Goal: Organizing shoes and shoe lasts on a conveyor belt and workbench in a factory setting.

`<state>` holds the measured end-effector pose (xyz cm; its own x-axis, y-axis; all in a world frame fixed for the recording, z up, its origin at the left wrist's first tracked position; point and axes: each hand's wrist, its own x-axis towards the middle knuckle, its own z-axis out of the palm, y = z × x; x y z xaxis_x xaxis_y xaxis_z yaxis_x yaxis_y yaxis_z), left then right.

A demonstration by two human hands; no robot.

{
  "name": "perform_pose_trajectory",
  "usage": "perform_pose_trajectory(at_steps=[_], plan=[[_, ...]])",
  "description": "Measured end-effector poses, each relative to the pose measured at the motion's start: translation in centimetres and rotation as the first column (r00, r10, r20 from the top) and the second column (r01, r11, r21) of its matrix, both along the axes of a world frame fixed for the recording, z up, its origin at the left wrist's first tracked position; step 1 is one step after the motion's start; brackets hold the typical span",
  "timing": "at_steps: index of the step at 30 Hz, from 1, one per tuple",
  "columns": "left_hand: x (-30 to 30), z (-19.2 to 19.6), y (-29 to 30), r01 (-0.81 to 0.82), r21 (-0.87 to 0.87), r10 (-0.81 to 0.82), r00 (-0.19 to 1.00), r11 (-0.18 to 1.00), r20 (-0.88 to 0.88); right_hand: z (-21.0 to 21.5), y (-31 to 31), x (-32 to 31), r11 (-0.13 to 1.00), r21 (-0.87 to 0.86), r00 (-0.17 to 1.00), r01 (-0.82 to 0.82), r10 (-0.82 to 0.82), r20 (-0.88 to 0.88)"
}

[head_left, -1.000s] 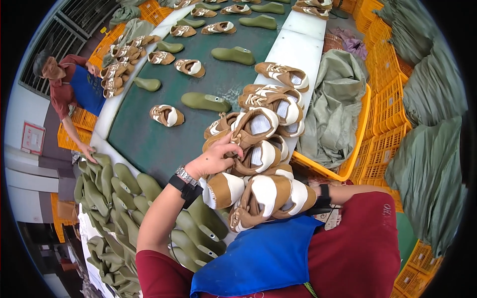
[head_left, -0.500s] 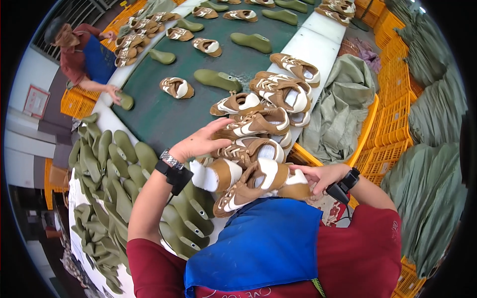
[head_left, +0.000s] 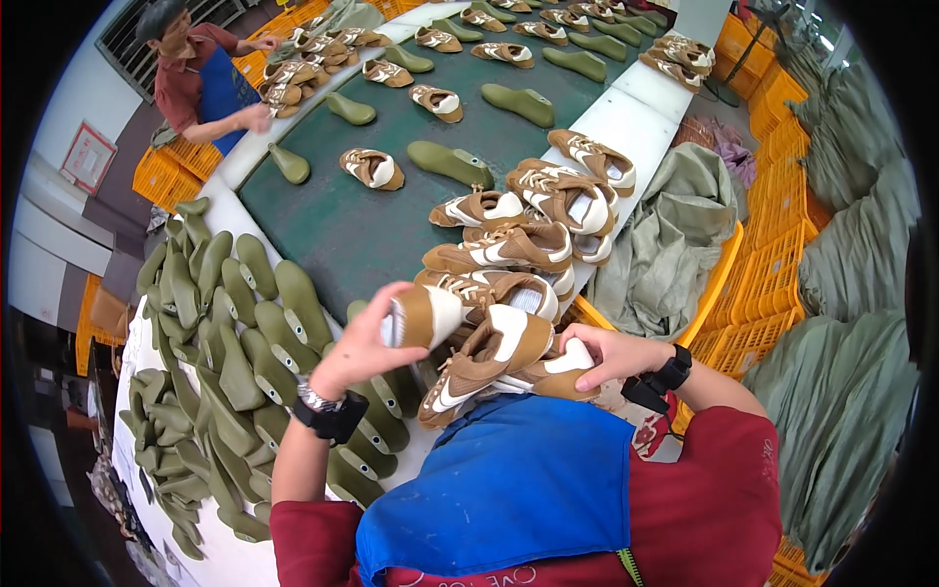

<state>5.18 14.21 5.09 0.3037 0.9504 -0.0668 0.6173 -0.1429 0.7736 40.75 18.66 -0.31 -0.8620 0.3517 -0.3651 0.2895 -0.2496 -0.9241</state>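
Observation:
My left hand (head_left: pixel 354 354) is closed round a brown-and-white sneaker (head_left: pixel 430 315), its thumb underneath and its fingers over the top. Beside it, at my apron, my right hand (head_left: pixel 618 358) grips the white heel of another brown sneaker (head_left: pixel 550 376). A further sneaker (head_left: pixel 494 354) lies over that one, between my hands. Just beyond, several more laced sneakers (head_left: pixel 518 247) are heaped along the white table edge. Left of my left arm lies a large pile of olive-green shoe lasts (head_left: pixel 240 367).
Sneakers and lasts (head_left: pixel 445 161) lie spaced over the dark green belt (head_left: pixel 303 230). A co-worker (head_left: pixel 210 83) stands at the far left by more sneakers. Grey-green cloth (head_left: pixel 660 240) fills a yellow crate on the right, near stacked yellow crates (head_left: pixel 773 230).
My left hand, held open above the shoes before, has closed on a sneaker. My right hand still grips its sneaker. The co-worker has let go of a green last, which now lies on the belt.

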Motion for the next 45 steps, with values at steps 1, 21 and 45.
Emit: perform_pose_trajectory(at_steps=[1,21,45], plan=[[-0.1,1.3,-0.2,-0.103,-0.069,0.112,0.984,0.992,0.14,0.2,-0.1,-0.1,1.0,0.004,1.0,-0.004,0.003,0.005],[2.5,-5.2,0.6,-0.023,-0.055,0.024,0.999,0.998,0.025,2.1,12.6,-9.9,0.514,0.789,0.942,-0.337,0.176,0.287],[0.9,-3.2,-0.8,-0.083,0.223,0.157,0.929,0.971,-0.336,1.2,13.5,-3.3,0.213,0.923,0.886,-0.32,-0.279,0.371]])
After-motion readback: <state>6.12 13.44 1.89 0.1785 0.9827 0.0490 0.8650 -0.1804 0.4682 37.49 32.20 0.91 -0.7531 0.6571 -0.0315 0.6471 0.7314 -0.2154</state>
